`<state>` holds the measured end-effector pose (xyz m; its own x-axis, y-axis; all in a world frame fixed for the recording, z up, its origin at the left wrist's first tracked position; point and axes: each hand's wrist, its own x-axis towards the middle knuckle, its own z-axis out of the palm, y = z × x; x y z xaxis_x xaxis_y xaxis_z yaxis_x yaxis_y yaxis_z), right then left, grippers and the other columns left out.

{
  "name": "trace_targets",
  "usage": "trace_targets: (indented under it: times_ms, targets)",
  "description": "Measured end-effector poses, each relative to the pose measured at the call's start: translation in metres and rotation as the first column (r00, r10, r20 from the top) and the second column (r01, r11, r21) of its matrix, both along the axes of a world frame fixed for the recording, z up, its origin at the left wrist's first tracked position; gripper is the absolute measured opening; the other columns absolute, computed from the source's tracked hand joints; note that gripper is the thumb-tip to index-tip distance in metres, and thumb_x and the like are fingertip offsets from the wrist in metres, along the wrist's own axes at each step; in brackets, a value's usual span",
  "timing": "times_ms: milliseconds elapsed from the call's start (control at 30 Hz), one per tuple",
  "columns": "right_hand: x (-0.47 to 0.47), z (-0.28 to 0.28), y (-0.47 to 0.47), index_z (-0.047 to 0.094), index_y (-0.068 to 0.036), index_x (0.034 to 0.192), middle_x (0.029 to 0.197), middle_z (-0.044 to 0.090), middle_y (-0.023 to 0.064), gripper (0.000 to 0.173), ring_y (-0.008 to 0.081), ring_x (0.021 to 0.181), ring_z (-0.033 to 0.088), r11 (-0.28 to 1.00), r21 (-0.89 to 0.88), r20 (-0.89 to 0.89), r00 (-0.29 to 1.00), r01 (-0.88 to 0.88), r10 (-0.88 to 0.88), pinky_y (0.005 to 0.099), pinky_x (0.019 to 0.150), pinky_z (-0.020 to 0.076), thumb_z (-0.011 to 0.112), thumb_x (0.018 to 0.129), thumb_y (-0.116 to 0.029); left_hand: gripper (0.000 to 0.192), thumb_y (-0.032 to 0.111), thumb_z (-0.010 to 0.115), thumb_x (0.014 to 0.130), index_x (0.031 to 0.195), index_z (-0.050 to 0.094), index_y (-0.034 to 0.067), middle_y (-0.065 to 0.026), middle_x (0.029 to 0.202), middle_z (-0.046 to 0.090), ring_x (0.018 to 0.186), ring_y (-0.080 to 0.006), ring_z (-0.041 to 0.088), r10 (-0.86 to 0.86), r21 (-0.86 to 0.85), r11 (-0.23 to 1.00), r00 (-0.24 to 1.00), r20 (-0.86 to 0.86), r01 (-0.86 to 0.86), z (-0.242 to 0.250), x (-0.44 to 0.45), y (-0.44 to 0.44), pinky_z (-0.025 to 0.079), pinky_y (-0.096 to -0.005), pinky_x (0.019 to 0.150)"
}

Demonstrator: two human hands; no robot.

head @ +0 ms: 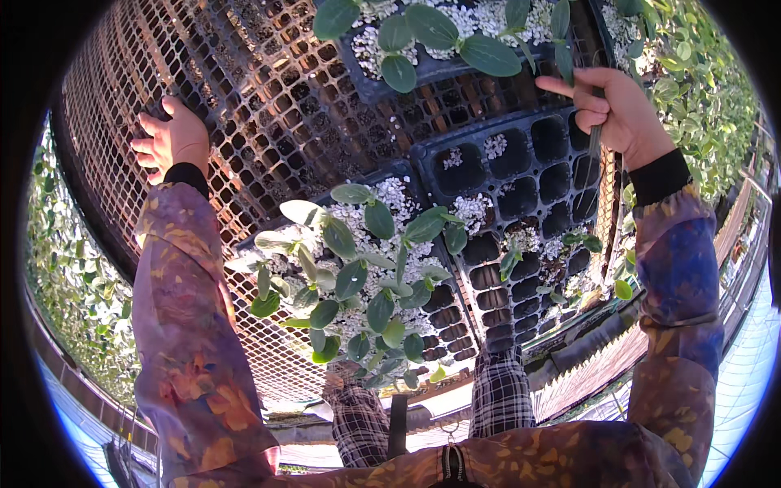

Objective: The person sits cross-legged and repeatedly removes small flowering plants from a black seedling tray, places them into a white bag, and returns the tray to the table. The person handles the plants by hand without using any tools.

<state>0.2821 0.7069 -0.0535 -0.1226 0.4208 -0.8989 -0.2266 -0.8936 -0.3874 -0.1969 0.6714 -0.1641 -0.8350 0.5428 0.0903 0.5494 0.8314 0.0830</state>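
My left hand (172,139) is over the mesh bench top (244,122) at the upper left, fingers spread, with nothing seen in it. My right hand (616,113) is at the upper right, curled around thin stems, its index finger pointing left beside green leaves. Below and left of it lies a black plastic cell tray (531,177), mostly empty cells with a few clumps of white granules. Left of that, a second tray holds leafy seedlings (351,279) in white granules (390,201). Another seedling tray (378,85) is at the top.
Dense seedlings (701,104) fill the right side, and more foliage (79,293) stands at the far left. The dark bench rim (91,207) curves down the left. My plaid-trousered legs (503,390) are below the trays' near edge.
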Motion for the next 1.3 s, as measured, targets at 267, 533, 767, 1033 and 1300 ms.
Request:
trace_targets:
  times_ms: [267, 533, 767, 1033, 1300]
  targets:
    - [-0.128, -0.022, -0.022, 0.047, -0.002, 0.111, 0.107, 0.056, 0.0162, 0.024, 0.0386, 0.097, 0.059, 0.931, -0.157, -0.129, 0.928, 0.329, -0.35, 0.0548, 0.079, 0.0512, 0.043, 0.093, -0.016, 0.06, 0.052, 0.036, 0.09, 0.142, 0.029, 0.022, -0.0127, 0.15, 0.017, 0.136, -0.0303, 0.019, -0.012, -0.124, 0.992, 0.998, -0.061, 0.005, -0.006, 0.012, 0.002, 0.016, -0.0571, 0.105]
    - [-0.168, -0.053, 0.044, 0.048, -0.003, 0.099, 0.088, 0.056, 0.0144, 0.015, 0.0335, 0.075, 0.062, 0.856, 0.101, -0.134, 0.859, 0.508, -0.494, 0.0548, 0.07, 0.0535, 0.052, 0.089, -0.013, 0.061, 0.047, 0.039, 0.09, 0.143, 0.027, 0.019, -0.0133, 0.15, 0.014, 0.136, -0.034, 0.019, -0.037, -0.107, 0.994, 0.999, -0.033, 0.033, 0.009, 0.013, 0.004, 0.015, -0.0564, 0.106]
    - [-0.2, -0.057, 0.181, 0.039, -0.001, 0.108, 0.098, 0.051, 0.0193, 0.018, 0.0342, 0.081, 0.06, 0.869, 0.31, -0.069, 0.921, 0.385, -0.383, 0.0543, 0.071, 0.054, 0.04, 0.096, -0.014, 0.061, 0.046, 0.039, 0.09, 0.143, 0.026, 0.018, -0.0128, 0.15, 0.017, 0.134, -0.0352, 0.023, -0.045, -0.117, 0.992, 0.999, -0.03, 0.042, 0.01, 0.012, 0.008, 0.013, -0.0547, 0.107]
    - [-0.255, -0.065, 0.286, 0.035, 0.005, 0.116, 0.118, 0.044, 0.0249, 0.025, 0.0405, 0.107, 0.051, 0.753, 0.411, -0.274, 0.858, 0.513, -0.435, 0.0544, 0.088, 0.0483, 0.03, 0.096, -0.01, 0.062, 0.044, 0.04, 0.09, 0.143, 0.025, 0.017, -0.0147, 0.15, 0.015, 0.133, -0.0386, 0.022, -0.047, -0.123, 0.991, 0.999, -0.004, 0.046, 0.011, 0.011, 0.005, 0.013, -0.0537, 0.106]
    - [-0.281, -0.065, 0.31, 0.028, 0.014, 0.114, 0.116, 0.044, 0.0326, 0.031, 0.0451, 0.104, 0.054, 0.887, 0.394, -0.265, 0.954, 0.242, -0.143, 0.0548, 0.089, 0.0502, 0.026, 0.098, -0.013, 0.064, 0.046, 0.041, 0.089, 0.143, 0.025, 0.017, -0.0164, 0.15, 0.015, 0.134, -0.039, 0.02, -0.052, -0.115, 0.992, 0.998, 0.019, 0.054, 0.013, 0.012, 0.005, 0.013, -0.0544, 0.106]
